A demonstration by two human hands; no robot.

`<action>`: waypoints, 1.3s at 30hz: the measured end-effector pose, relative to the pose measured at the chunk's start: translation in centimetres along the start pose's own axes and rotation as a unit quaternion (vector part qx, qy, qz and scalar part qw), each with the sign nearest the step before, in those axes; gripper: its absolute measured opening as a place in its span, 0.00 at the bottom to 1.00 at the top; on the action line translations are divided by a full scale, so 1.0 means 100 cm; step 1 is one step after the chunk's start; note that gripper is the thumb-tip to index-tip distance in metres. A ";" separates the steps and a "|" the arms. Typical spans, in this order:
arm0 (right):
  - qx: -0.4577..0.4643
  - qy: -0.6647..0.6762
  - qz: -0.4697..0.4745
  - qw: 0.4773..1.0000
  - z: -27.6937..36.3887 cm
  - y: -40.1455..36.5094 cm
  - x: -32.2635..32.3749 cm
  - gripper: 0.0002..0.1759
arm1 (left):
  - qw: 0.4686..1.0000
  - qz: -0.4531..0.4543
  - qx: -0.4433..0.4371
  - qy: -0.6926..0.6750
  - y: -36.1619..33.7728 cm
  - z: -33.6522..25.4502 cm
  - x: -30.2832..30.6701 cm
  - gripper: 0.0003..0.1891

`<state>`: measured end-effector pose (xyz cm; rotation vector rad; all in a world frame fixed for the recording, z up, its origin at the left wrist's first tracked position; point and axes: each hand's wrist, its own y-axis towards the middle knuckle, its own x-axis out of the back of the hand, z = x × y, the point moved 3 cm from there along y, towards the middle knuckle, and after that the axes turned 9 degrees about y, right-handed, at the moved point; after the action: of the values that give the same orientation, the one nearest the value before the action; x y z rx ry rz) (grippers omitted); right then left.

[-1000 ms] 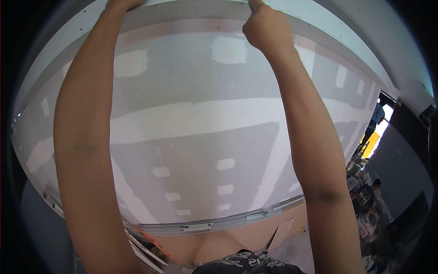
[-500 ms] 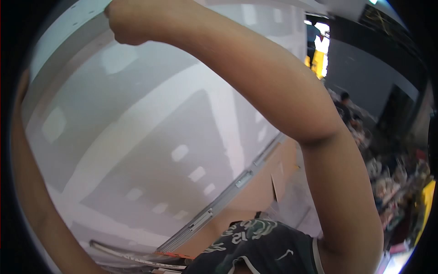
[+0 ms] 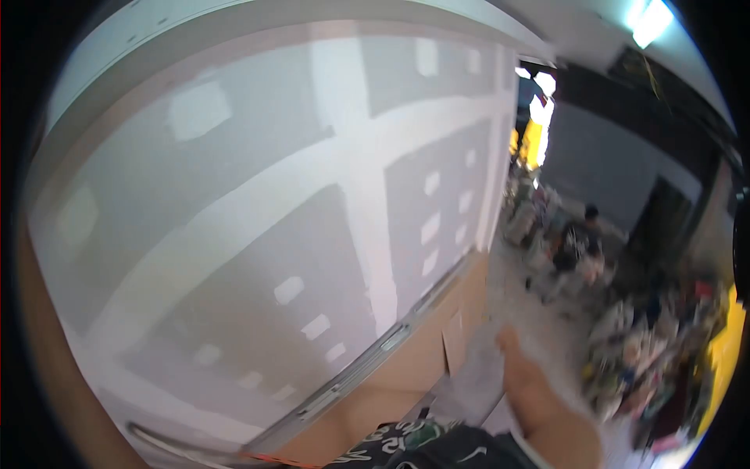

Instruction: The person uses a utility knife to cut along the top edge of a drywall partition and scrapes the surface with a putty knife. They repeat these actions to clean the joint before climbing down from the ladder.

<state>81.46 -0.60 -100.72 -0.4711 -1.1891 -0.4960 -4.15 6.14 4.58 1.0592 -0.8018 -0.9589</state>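
Observation:
My right hand (image 3: pixel 508 341) is lowered at the end of a bent arm, in front of the floor to the right of the wall's foot. It is small and blurred, so its fingers cannot be made out. My left arm (image 3: pixel 58 352) runs up along the left edge of the view; its hand is almost wholly lost in the dark rim, high beside the wall. Before me stands a grey board wall (image 3: pixel 258 258) with pale filler bands and patches. A light-coloured trim (image 3: pixel 258 35) curves along its top.
Metal channels (image 3: pixel 394 336) and brown board (image 3: pixel 391 395) run along the wall's base. A curved pale strip (image 3: pixel 168 444) lies at lower left. Heaped bags and clutter (image 3: pixel 641 344) line the right side; a person (image 3: pixel 591 215) is among them farther back. A lamp (image 3: pixel 652 23) shines overhead.
My right hand has come down from the top trim at upper left to low on the right, uncovering the wall. The view has shifted slightly; my left arm stays at the left edge.

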 end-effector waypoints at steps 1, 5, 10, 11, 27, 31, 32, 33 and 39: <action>-0.111 0.075 0.041 0.990 0.047 -0.088 0.028 0.34 | 0.997 0.067 0.044 0.007 -0.005 -0.009 0.009 0.23; -0.104 0.221 0.089 0.966 0.154 -0.114 0.044 0.20 | 0.999 -0.018 0.045 0.004 0.032 0.071 -0.080 0.31; 0.184 0.397 0.075 0.896 0.360 -0.016 0.226 0.14 | 0.999 -0.009 0.050 0.009 0.024 0.049 -0.070 0.33; 0.293 0.406 -0.003 0.866 0.409 -0.006 0.282 0.11 | 0.998 0.007 0.055 0.013 0.022 0.039 -0.059 0.33; 0.652 0.368 -0.403 0.527 0.833 -0.267 0.771 0.25 | 0.996 0.023 0.088 0.007 0.007 0.026 -0.084 0.27; 0.630 0.386 -0.200 0.643 0.846 -0.274 0.768 0.26 | 0.995 0.025 0.093 0.011 0.015 0.035 -0.099 0.27; 0.631 0.388 -0.197 0.643 0.846 -0.273 0.768 0.26 | 0.995 0.003 0.098 0.007 0.015 0.034 -0.098 0.27; 0.621 0.389 -0.192 0.652 0.846 -0.273 0.768 0.25 | 0.995 0.005 0.097 0.009 0.013 0.021 -0.085 0.27; 0.633 0.395 -0.238 0.621 0.855 -0.273 0.765 0.23 | 0.991 0.044 0.126 0.010 0.003 -0.011 -0.046 0.14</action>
<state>23.49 18.97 0.13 1.2441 -0.5012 -0.1394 -4.81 10.82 4.19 1.2385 -0.9628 -0.7845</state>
